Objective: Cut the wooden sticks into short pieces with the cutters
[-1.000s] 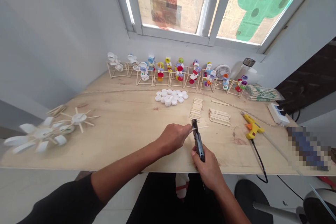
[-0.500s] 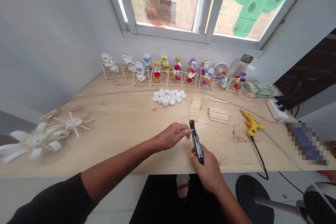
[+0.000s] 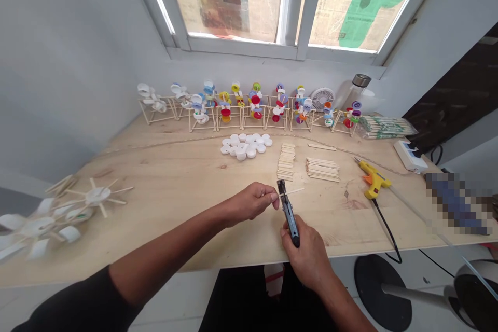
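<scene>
A thin wooden stick (image 3: 295, 190) runs through the jaws of a dark pair of pliers (image 3: 288, 212), sticking out to their right. My left hand (image 3: 259, 202) pinches the stick's left end between thumb and fingers. The handles of the pliers are wrapped by my right hand (image 3: 307, 249), near the table's front edge. Just beyond the pliers lie a stack of short sticks (image 3: 286, 161) and a pile of longer sticks (image 3: 322, 169). White bottle caps (image 3: 246, 145) are grouped to the left of the stacks.
Stick frames with coloured caps (image 3: 256, 106) line the back. A yellow glue gun (image 3: 374, 179) and a power strip (image 3: 410, 155) are at the right. Spoked stick wheels (image 3: 98, 196) lie at the left. A bottle (image 3: 356, 93) and small fan (image 3: 322, 99) stand behind.
The camera view has shifted slightly. Both hands stay at the pliers, and the stick now shows more clearly across the jaws.
</scene>
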A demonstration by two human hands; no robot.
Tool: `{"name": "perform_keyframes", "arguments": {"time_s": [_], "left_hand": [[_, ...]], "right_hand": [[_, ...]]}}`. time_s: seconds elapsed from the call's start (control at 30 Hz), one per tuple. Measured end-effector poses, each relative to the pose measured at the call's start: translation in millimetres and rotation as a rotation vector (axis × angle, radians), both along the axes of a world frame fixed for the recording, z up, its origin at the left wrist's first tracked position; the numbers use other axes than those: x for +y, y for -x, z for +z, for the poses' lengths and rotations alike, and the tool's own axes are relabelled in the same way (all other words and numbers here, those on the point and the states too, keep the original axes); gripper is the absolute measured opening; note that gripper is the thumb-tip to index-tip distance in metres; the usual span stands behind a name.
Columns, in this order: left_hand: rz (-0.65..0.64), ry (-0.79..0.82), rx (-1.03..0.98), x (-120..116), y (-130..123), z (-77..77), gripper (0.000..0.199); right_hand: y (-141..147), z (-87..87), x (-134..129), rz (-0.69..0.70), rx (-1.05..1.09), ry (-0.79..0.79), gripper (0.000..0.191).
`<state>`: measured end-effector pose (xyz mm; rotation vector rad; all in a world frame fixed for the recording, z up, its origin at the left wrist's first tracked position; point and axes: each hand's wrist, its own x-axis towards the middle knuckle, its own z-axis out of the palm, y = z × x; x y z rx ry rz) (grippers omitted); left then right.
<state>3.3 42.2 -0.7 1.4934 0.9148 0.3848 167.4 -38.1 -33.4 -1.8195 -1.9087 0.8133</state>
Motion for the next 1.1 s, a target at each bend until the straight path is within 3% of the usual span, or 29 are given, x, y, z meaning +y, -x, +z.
{"name": "perform_keyframes", "arguments": {"time_s": [0.23,0.43,0.53,0.87,1.03,1.1], "left_hand": [[-0.016,-0.405,0.195,2,3,-8.0,0.036],[0.035,-0.845,0.621,-9,-2,-25.5,0.028],[0.033,-0.902,0.668,-13,-3,-28.5,0.027],[-0.011,-0.329,0.200,-6,-3,-1.4,0.034],[-0.055,0.134,0.014,-2,3,-1.7,0.037],[-0.073,0.251,-0.049,-1,4,-2.8,0.036]], "right_hand": [[6,-7.1,3,-0.026,-0.149,-0.031,0.011],[6,-8.1,5,-0.049,-0.166,-0.020,0.013],[4,-6.5,3,-0.029,-0.087,-0.006,0.012],[-3,0.3,-6,0.051,0.012,-0.004,0.016],[-3,0.6,-7,0.065,-0.030,-0.001,0.017],[-3,0.2,-6,0.061,-0.056,-0.004,0.017]]}}
